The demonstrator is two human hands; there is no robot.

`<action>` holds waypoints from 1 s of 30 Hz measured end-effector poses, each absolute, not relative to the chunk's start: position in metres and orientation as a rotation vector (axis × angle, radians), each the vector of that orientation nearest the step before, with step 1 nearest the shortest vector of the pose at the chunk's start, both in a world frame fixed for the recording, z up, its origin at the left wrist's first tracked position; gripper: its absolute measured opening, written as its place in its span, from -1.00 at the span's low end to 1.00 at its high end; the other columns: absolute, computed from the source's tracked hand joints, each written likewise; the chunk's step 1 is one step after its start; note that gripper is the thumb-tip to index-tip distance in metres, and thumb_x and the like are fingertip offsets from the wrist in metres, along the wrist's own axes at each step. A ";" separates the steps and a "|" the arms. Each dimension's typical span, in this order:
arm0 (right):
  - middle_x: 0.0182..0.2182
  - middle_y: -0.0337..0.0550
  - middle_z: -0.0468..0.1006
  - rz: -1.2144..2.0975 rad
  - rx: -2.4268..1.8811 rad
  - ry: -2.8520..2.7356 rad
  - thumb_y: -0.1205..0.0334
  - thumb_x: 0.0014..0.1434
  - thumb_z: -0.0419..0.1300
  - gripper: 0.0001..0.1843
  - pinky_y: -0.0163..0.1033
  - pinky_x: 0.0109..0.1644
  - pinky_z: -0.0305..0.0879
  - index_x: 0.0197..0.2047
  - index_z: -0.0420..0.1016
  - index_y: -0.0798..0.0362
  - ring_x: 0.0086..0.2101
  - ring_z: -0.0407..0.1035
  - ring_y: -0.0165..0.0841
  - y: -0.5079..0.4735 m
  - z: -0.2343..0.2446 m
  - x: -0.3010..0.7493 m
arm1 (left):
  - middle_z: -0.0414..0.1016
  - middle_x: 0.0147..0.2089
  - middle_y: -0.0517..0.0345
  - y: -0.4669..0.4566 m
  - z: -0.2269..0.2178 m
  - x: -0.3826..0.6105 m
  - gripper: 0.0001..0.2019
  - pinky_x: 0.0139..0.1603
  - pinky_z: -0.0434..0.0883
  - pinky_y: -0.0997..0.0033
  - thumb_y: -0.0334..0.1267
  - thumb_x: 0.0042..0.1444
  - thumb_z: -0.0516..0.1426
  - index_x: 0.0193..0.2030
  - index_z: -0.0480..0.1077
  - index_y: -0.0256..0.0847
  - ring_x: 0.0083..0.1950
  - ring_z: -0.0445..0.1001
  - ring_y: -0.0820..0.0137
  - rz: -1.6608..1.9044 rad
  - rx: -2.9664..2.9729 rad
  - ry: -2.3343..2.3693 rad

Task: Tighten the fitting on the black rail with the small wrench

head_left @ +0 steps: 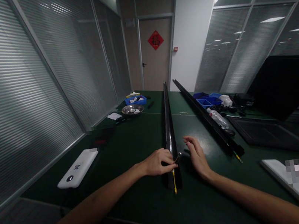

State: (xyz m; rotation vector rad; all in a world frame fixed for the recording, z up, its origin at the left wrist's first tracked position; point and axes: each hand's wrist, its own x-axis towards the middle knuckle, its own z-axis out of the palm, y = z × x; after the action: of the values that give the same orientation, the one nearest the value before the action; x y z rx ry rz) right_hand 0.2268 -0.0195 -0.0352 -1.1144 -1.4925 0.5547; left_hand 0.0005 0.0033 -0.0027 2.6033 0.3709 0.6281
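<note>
A long black rail runs away from me along the table, a short yellow-sleeved wire sticking out of its near end. My left hand is over that end, thumb and fingers pinched on a small shiny bent metal piece. Its exact kind is too small to make out. Just right of the rail, my right hand is held with fingers apart and slightly curved, nothing in it. A second black rail lies farther right, with another yellow-tipped wire at its near end.
On the green table are a metal bowl, a blue tray, blue bins, a plastic bottle and a flat black panel. White devices lie left and right. Glass partitions stand leftward.
</note>
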 end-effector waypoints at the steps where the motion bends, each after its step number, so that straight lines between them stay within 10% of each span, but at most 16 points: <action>1: -0.06 -0.04 0.45 0.587 -1.169 -1.505 0.24 0.38 -0.02 -0.71 -0.06 0.05 0.36 0.10 0.37 0.02 -0.03 0.38 -0.18 -0.015 -0.039 0.228 | 0.59 -0.27 0.08 0.003 -0.003 0.001 -0.73 -0.01 0.29 0.32 -0.18 0.39 0.10 -0.27 0.58 -0.20 -0.17 0.49 0.33 0.637 2.599 0.370; 10: -0.06 -0.02 0.39 0.378 -1.193 -1.974 0.51 0.22 -0.04 -0.54 -0.08 -0.03 0.41 0.14 0.33 0.02 -0.14 0.41 -0.21 -0.013 -0.041 0.235 | 0.60 -0.26 0.08 0.003 0.000 0.001 -0.73 -0.02 0.29 0.33 -0.21 0.37 0.12 -0.28 0.60 -0.21 -0.16 0.48 0.33 0.647 2.584 0.373; 30: -0.36 -0.17 0.55 0.509 -1.238 -2.133 0.41 0.29 0.03 -0.80 -0.25 -0.27 0.28 -0.10 0.42 0.04 -0.38 0.45 -0.30 -0.032 -0.025 0.242 | 0.61 -0.21 0.05 0.003 -0.008 -0.001 -0.76 0.00 0.31 0.31 -0.20 0.36 0.13 -0.21 0.62 -0.20 -0.12 0.50 0.32 0.666 2.567 0.404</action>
State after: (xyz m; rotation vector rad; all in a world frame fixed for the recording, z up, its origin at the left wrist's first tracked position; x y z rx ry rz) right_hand 0.2419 -0.0322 -0.0249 -1.2375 -2.1333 0.5094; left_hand -0.0007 0.0030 -0.0079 2.5672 0.4043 0.6659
